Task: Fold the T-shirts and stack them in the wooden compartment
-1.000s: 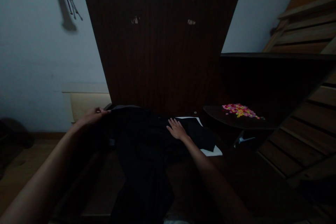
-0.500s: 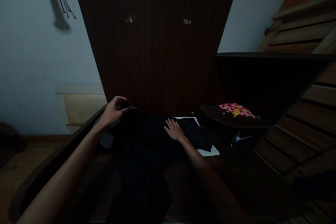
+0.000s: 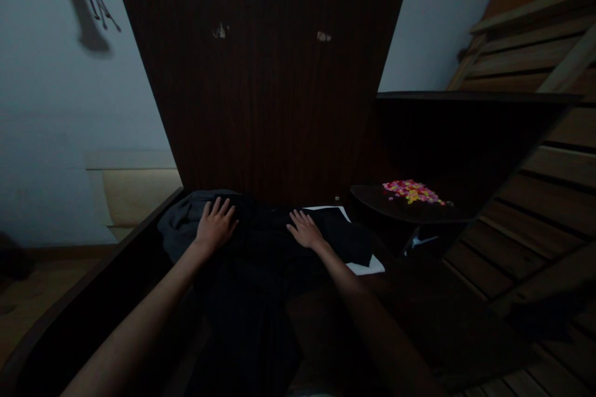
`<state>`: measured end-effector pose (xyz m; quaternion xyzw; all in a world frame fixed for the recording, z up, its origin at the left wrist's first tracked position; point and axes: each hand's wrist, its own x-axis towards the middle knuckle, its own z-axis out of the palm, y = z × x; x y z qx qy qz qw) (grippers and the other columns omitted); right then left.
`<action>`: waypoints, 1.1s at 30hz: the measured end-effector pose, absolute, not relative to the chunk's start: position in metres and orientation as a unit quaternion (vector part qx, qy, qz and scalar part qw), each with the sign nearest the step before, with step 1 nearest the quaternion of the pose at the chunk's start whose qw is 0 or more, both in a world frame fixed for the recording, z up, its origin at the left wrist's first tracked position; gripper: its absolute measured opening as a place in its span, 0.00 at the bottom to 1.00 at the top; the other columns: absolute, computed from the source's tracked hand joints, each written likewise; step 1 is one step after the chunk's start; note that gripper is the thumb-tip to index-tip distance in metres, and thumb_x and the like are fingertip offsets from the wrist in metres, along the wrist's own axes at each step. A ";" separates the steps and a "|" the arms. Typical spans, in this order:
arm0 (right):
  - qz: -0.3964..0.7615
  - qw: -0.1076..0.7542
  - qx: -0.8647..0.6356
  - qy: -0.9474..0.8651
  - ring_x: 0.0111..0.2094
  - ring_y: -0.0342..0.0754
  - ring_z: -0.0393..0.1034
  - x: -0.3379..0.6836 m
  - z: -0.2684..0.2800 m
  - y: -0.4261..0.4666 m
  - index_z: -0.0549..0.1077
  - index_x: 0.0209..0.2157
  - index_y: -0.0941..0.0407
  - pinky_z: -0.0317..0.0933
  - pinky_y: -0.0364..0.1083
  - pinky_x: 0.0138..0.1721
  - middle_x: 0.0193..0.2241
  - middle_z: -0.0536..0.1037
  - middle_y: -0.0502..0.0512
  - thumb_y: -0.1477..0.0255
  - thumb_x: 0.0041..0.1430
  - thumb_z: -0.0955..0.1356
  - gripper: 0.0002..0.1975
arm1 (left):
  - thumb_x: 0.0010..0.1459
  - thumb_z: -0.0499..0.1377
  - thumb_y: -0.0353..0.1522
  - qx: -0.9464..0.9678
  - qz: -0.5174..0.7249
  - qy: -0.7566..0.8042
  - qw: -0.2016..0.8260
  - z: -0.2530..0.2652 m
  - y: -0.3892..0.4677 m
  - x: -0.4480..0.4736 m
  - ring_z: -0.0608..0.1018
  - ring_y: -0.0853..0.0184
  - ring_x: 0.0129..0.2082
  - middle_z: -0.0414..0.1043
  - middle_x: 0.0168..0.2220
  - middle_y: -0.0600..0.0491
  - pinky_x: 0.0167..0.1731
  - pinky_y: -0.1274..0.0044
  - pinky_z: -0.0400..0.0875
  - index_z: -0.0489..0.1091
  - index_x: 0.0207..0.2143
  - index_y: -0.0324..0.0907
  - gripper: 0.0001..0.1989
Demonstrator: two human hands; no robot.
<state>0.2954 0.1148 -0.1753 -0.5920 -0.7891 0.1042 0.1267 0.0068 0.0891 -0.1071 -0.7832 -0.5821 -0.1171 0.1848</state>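
A black garment [image 3: 261, 254] lies spread over the dark wooden desk, its lower part running down toward me; its exact kind is lost in the dim light. My left hand [image 3: 216, 224] rests flat with fingers spread on the garment's upper left, beside a bunched grey cloth [image 3: 179, 223]. On the garment's upper right, my right hand [image 3: 305, 229] lies flat with its fingers stretched out. White sheets [image 3: 367, 267] stick out from under the black cloth near the right hand.
A tall dark wooden panel [image 3: 265, 74] rises behind the desk. To the right, a low shelf [image 3: 367, 198] bears a heap of small colourful pieces [image 3: 412, 191]. Wooden slats [image 3: 521, 223] stand farther right. A raised edge [image 3: 93, 285] bounds the left side.
My left hand has come down from a curled pose at the upper left and now lies flat on the garment. The grey cloth shows more fully. My right hand stays on the cloth.
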 end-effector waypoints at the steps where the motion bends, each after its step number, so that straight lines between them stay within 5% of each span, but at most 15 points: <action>1: 0.106 0.129 -0.592 -0.788 0.69 0.51 0.36 0.296 -0.175 0.115 0.51 0.67 0.59 0.32 0.53 0.66 0.68 0.47 0.59 0.57 0.67 0.51 0.32 | 0.61 0.49 0.37 -0.779 -0.120 -0.581 0.205 -0.111 0.088 0.003 0.56 0.46 0.65 0.59 0.63 0.39 0.60 0.53 0.46 0.68 0.56 0.37 0.24; 7: 0.108 0.162 -0.586 -0.786 0.68 0.53 0.39 0.299 -0.177 0.114 0.54 0.65 0.59 0.36 0.54 0.65 0.67 0.51 0.60 0.59 0.68 0.53 0.30 | 0.60 0.49 0.46 -0.783 -0.143 -0.554 0.245 -0.122 0.089 -0.015 0.53 0.45 0.66 0.54 0.66 0.42 0.61 0.53 0.42 0.62 0.62 0.40 0.32; 11: 0.103 0.233 -0.584 -0.771 0.65 0.55 0.50 0.307 -0.175 0.102 0.64 0.60 0.57 0.46 0.55 0.62 0.63 0.61 0.61 0.63 0.65 0.58 0.25 | 0.59 0.48 0.47 -0.794 -0.168 -0.533 0.239 -0.121 0.086 -0.015 0.53 0.46 0.66 0.55 0.66 0.42 0.62 0.54 0.44 0.60 0.62 0.38 0.34; 16: 0.025 0.327 -0.568 -0.754 0.46 0.52 0.68 0.332 -0.158 0.058 0.76 0.39 0.56 0.59 0.49 0.49 0.42 0.77 0.59 0.67 0.63 0.62 0.13 | 0.62 0.45 0.42 -0.758 -0.248 -0.555 0.236 -0.111 0.056 -0.007 0.63 0.48 0.61 0.64 0.59 0.36 0.56 0.59 0.58 0.66 0.56 0.32 0.28; 19: 0.044 0.270 -0.625 -0.731 0.30 0.47 0.69 0.344 -0.147 0.024 0.73 0.24 0.56 0.59 0.44 0.33 0.26 0.76 0.55 0.63 0.63 0.61 0.18 | 0.62 0.43 0.42 -0.724 -0.217 -0.618 0.215 -0.106 0.023 0.001 0.74 0.48 0.48 0.74 0.44 0.34 0.45 0.62 0.67 0.73 0.43 0.32 0.26; 22: 0.084 0.166 -0.681 -0.708 0.23 0.47 0.68 0.346 -0.143 -0.002 0.71 0.17 0.55 0.54 0.44 0.27 0.19 0.73 0.55 0.54 0.62 0.60 0.27 | 0.62 0.41 0.47 -0.682 -0.102 -0.716 0.110 -0.105 -0.005 0.008 0.78 0.47 0.36 0.76 0.31 0.36 0.35 0.62 0.69 0.76 0.34 0.35 0.31; 28: 0.109 0.071 -0.720 -0.682 0.34 0.55 0.75 0.337 -0.147 -0.023 0.76 0.22 0.56 0.58 0.46 0.32 0.28 0.79 0.65 0.45 0.57 0.60 0.31 | 0.53 0.40 0.60 -0.606 -0.015 -0.793 -0.057 -0.109 -0.030 0.001 0.79 0.40 0.38 0.76 0.33 0.31 0.33 0.61 0.69 0.77 0.29 0.35 0.41; 33: 0.140 0.063 -0.726 -0.670 0.33 0.57 0.75 0.339 -0.150 -0.028 0.75 0.22 0.56 0.59 0.47 0.29 0.28 0.79 0.66 0.39 0.49 0.63 0.33 | 0.48 0.50 0.59 -0.623 -0.051 -0.776 -0.082 -0.124 -0.037 -0.012 0.79 0.40 0.38 0.77 0.34 0.32 0.33 0.61 0.70 0.75 0.35 0.36 0.35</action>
